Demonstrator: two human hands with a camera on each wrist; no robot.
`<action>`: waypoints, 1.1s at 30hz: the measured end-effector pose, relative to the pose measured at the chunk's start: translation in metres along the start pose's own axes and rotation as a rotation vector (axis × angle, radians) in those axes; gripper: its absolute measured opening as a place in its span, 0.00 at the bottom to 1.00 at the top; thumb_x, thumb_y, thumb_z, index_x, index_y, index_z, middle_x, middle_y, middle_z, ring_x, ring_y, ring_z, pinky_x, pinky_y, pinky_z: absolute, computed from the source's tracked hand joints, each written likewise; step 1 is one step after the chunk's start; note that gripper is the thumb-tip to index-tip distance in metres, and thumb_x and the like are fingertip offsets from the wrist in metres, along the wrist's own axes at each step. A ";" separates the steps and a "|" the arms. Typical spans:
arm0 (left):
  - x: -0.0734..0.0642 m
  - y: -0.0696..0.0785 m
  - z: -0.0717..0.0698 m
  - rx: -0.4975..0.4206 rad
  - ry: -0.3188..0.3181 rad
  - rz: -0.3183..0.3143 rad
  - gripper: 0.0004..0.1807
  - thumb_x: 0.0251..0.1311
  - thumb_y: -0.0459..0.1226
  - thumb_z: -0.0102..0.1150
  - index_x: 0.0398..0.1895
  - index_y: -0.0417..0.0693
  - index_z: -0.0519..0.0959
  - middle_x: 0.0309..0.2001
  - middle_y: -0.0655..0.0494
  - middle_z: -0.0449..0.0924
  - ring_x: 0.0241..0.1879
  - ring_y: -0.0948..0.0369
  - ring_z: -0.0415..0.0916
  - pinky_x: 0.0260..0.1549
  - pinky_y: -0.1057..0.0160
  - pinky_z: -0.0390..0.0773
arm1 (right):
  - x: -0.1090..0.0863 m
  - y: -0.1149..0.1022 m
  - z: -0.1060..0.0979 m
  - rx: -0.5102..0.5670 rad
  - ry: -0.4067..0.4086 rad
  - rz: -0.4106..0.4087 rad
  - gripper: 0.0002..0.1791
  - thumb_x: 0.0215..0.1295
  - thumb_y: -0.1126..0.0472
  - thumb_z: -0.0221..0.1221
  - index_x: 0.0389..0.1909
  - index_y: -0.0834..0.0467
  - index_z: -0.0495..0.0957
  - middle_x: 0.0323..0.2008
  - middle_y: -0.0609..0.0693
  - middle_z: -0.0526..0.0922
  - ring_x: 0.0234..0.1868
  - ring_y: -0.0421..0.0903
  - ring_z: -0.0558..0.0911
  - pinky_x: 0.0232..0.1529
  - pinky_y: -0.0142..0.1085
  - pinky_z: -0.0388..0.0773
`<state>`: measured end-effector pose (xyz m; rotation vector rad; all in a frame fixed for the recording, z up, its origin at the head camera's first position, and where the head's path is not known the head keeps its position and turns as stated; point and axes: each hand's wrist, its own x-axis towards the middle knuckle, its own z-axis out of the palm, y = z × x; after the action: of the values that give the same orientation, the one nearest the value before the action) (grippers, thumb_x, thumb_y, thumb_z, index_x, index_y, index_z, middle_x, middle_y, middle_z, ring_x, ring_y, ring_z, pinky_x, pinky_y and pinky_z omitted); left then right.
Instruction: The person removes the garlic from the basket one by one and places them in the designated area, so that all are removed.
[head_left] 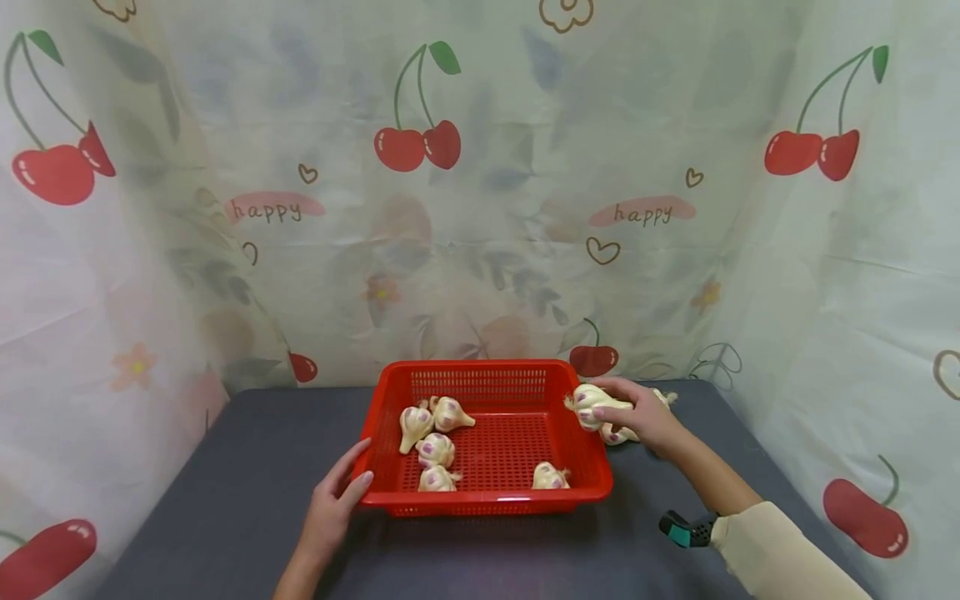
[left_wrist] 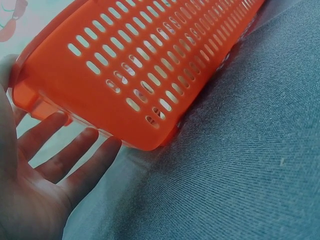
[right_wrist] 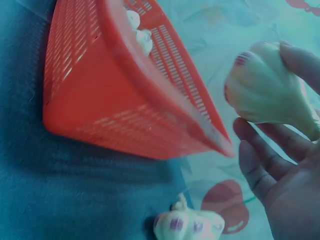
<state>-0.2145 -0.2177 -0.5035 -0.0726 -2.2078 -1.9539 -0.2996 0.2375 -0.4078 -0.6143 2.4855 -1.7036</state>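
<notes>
A red plastic basket with slotted walls stands on the dark table, several garlic bulbs grouped in its left half and one bulb near the front right. My left hand holds the basket's left rim, thumb at the rim and fingers against the outside wall. At the right wall my right hand pinches a garlic bulb between thumb and fingers, raised near the rim. Partly hidden by that hand, more garlic lies right of the basket.
In the right wrist view a loose garlic bulb lies on the table outside the basket. The dark cloth-covered table extends around the basket. A printed curtain closes off the back and both sides.
</notes>
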 end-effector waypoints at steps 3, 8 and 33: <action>0.000 0.000 0.000 -0.003 -0.001 -0.010 0.28 0.68 0.41 0.57 0.70 0.50 0.67 0.65 0.42 0.68 0.54 0.43 0.72 0.42 0.66 0.79 | -0.009 0.005 -0.003 0.011 0.071 -0.011 0.27 0.65 0.60 0.62 0.63 0.64 0.70 0.49 0.60 0.78 0.39 0.48 0.80 0.35 0.41 0.81; 0.001 -0.002 -0.001 0.001 -0.001 -0.023 0.28 0.68 0.42 0.57 0.70 0.51 0.66 0.66 0.43 0.67 0.55 0.44 0.72 0.42 0.66 0.79 | -0.025 0.009 -0.008 -0.010 0.194 -0.024 0.28 0.66 0.61 0.62 0.64 0.65 0.68 0.53 0.63 0.75 0.40 0.44 0.79 0.37 0.37 0.81; 0.001 -0.001 0.000 -0.008 -0.014 -0.031 0.28 0.70 0.38 0.55 0.71 0.49 0.64 0.67 0.42 0.66 0.55 0.47 0.72 0.42 0.69 0.77 | -0.059 0.067 -0.053 -0.161 0.706 0.126 0.33 0.65 0.54 0.64 0.67 0.63 0.66 0.57 0.57 0.73 0.48 0.29 0.69 0.41 0.20 0.67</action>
<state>-0.2159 -0.2181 -0.5039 -0.0528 -2.2229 -1.9847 -0.2793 0.3263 -0.4580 0.1932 3.0410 -1.9259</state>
